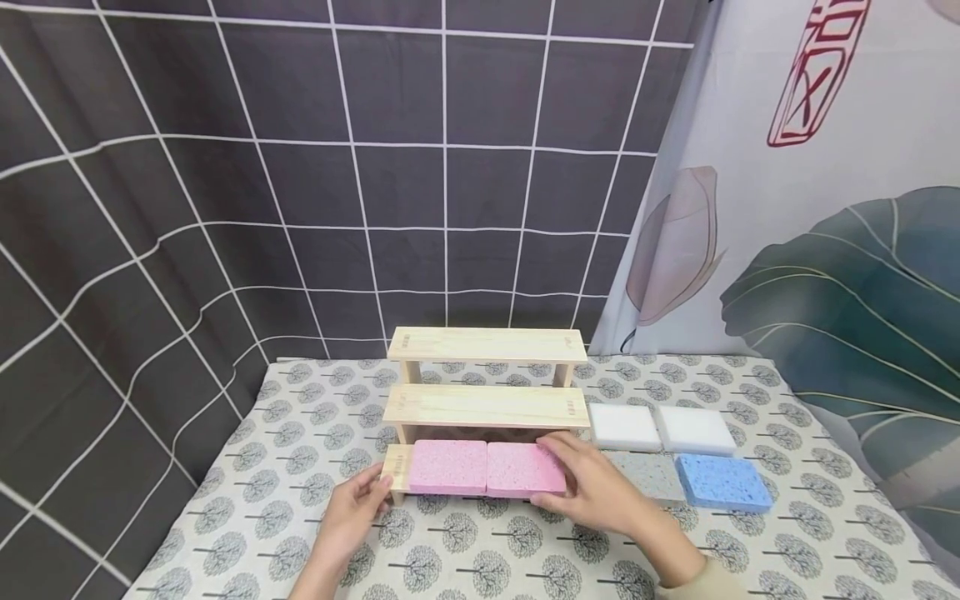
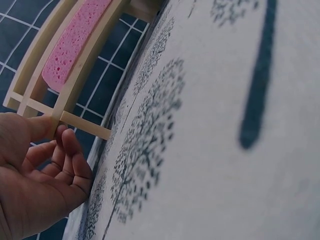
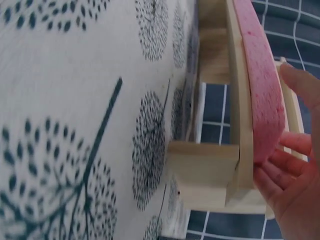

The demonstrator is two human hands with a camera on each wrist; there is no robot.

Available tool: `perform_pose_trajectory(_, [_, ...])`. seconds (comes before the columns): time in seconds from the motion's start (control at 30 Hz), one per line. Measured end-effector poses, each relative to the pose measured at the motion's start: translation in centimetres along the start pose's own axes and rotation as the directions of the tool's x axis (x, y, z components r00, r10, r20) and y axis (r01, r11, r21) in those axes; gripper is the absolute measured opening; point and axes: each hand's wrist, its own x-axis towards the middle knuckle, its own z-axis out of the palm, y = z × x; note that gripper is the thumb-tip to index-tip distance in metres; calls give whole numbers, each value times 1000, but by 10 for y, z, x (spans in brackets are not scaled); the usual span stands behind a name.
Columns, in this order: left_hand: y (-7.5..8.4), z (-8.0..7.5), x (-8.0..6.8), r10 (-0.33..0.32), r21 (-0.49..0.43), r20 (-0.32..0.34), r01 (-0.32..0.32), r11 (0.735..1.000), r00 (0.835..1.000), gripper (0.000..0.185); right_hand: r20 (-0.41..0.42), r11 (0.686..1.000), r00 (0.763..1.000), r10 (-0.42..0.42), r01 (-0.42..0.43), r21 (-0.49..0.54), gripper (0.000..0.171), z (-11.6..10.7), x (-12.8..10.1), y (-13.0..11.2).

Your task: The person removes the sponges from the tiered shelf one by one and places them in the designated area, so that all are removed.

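Observation:
A pale wooden three-step rack [image 1: 487, 404] stands on the table. Two pink sponges lie end to end on its lowest step: a left pink sponge [image 1: 448, 467] and a right pink sponge [image 1: 527, 468]. My right hand [image 1: 600, 483] grips the right sponge at its outer end, fingers at the far edge and thumb by the near corner. My left hand [image 1: 351, 508] pinches the bare left end of the lowest step [image 1: 398, 467]. From the left wrist, its thumb lies over the board [image 2: 60, 107] and its other fingers curl below.
Right of the rack lie two white sponges [image 1: 624, 427] [image 1: 696, 430], a grey sponge [image 1: 645, 477] and a blue sponge [image 1: 723, 482]. A tree-print cloth [image 1: 450, 558] covers the table. Behind hangs a dark grid curtain [image 1: 390, 183], with a floral curtain [image 1: 825, 250] at right.

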Motion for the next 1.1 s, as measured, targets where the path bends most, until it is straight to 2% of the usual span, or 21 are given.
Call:
perform_pose_trajectory(0.3, [1,1,-1,-3,4,-3,3,1000,1000,51,-14,999,999,45,-46,-21,74,5,-1,-3])
perform_pose_trajectory(0.8, [1,1,-1,-9,-2,-11,9,1000,1000,50,-75,993,991,113,-114,-10,72,-11,-27,4])
perform_pose_trajectory(1.1, [1,0,0,-11,-1,-10,11,1000,1000,51,-139,995,988,68,-77,-57,73,-22,-44,13])
